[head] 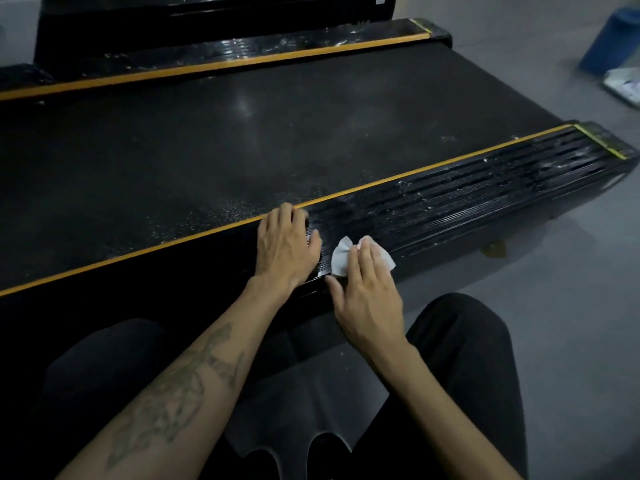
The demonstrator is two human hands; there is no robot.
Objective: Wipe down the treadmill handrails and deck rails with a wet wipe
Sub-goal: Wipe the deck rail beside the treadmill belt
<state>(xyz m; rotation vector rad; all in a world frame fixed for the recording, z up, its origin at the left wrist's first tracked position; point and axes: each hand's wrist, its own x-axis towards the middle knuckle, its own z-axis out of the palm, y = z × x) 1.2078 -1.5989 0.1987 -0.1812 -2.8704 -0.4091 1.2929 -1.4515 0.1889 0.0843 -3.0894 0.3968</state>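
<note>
The near deck rail (467, 195) is black and ribbed, with an orange strip along its inner edge and white specks of dirt toward its right end. My right hand (367, 296) presses a white wet wipe (341, 259) flat onto the rail with straight fingers. My left hand (285, 245) rests flat on the rail just left of the wipe, fingertips at the orange strip. The far deck rail (242, 53) runs along the other side of the black belt (207, 133) and also carries white specks.
A blue container (611, 43) and a white packet (623, 86) sit on the grey floor at the upper right. My knees in black trousers are close against the rail's near side. A black treadmill housing stands beyond the far rail.
</note>
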